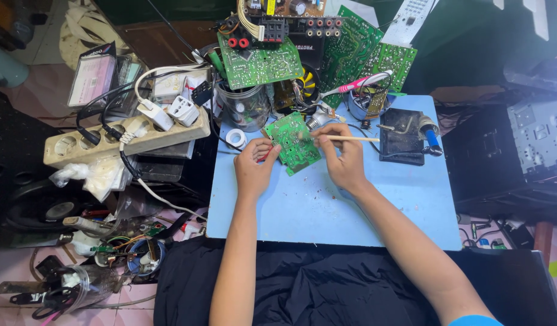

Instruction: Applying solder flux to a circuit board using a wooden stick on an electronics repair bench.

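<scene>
Green fibreglass, studded with small components, is what the work centres on: a small green rectangular circuit board (292,142) is held tilted on the pale blue work board (327,205), near its far edge and just in front of a clear glass jar (245,107) of odds and ends. The left hand (254,166) is closed on the board's left edge, thumb and fingers pinching it, with something red (too small to identify) showing under the fingers. The right hand (343,158) is closed around a thin pale wooden stick (348,138), held like a pen, its tip laid against the board's upper right part.

Several risks can be judged from this arrangement. The board is supported at one edge only, so pressure from the stick could twist it out of the pinch or make it skid across the smooth blue surface. A slip of the tip could scrape a fine lead or bend a component. The blue-handled soldering iron (428,131) is resting on its dark stand (402,145) just beside the right wrist; whether it is hot cannot be told, but a sideways sweep of the forearm could knock it. The clutter behind, with larger green circuit boards (260,63) leaning over the jar, could be toppled by a careless reach.

The small board itself looks intact, with one face turned upward toward the camera.
</scene>
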